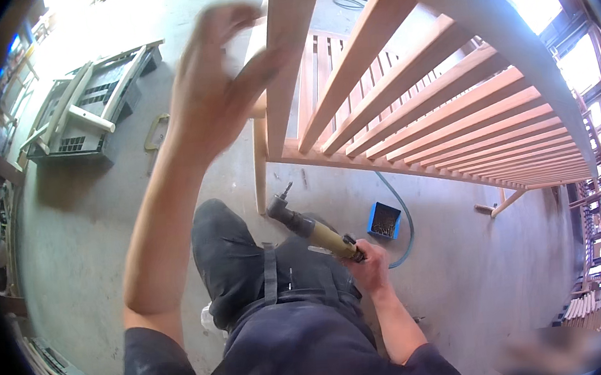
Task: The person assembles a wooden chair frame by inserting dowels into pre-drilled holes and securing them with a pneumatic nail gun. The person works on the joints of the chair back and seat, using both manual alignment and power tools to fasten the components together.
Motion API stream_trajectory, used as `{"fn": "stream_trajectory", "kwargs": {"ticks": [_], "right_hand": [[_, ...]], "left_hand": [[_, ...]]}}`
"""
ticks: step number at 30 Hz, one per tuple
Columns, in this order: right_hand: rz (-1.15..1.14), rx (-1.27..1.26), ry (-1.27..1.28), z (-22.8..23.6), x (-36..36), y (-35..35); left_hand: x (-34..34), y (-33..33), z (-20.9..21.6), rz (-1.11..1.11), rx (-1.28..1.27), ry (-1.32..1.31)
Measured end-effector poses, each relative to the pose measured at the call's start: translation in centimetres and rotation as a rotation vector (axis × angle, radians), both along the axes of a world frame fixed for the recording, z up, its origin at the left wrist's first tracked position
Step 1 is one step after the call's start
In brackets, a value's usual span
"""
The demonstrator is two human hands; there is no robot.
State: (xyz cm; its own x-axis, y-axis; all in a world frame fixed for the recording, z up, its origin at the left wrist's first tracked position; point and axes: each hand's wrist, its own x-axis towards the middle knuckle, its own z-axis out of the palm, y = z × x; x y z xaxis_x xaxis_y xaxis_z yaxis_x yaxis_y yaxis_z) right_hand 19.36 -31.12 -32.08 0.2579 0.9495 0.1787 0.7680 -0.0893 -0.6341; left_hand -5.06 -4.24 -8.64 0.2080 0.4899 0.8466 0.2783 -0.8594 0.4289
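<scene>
While the right grip (370,266) is closed around the rear end of the angled power tool (328,239), the left grip (217,88), thumb and fingers spread, is at the end board (292,52) of the slatted wooden frame (355,72); contact is unclear. The step in hand seems to be handling the frame with the tool kept ready; moving the tool would call for clearing the near leg (261,166). It hangs above the thighs, its long axis slanting forward and left, bit pointing away from the body.
</scene>
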Motion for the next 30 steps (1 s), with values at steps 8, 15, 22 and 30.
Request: {"fn": "stream_trajectory", "kwargs": {"ticks": [8, 15, 22, 30], "right_hand": [[0.143, 0.205, 0.073, 2.7, -3.7, 0.5], [0.424, -0.099, 0.599, 5.3, -6.6, 1.0], [0.068, 0.184, 0.193, 7.4, -10.4, 2.6], [0.099, 0.242, 0.414, 6.9, -9.9, 3.2]], "left_hand": [[-4.0, -11.6, -20.9, -0.739, -1.153, -0.379], [1.1, -13.8, -15.4, -1.328, -0.978, -0.848], [1.8, -14.3, -12.6, -0.557, -1.049, -0.973], [4.6, -15.2, -11.2, -0.612, -1.025, -0.779]]}}
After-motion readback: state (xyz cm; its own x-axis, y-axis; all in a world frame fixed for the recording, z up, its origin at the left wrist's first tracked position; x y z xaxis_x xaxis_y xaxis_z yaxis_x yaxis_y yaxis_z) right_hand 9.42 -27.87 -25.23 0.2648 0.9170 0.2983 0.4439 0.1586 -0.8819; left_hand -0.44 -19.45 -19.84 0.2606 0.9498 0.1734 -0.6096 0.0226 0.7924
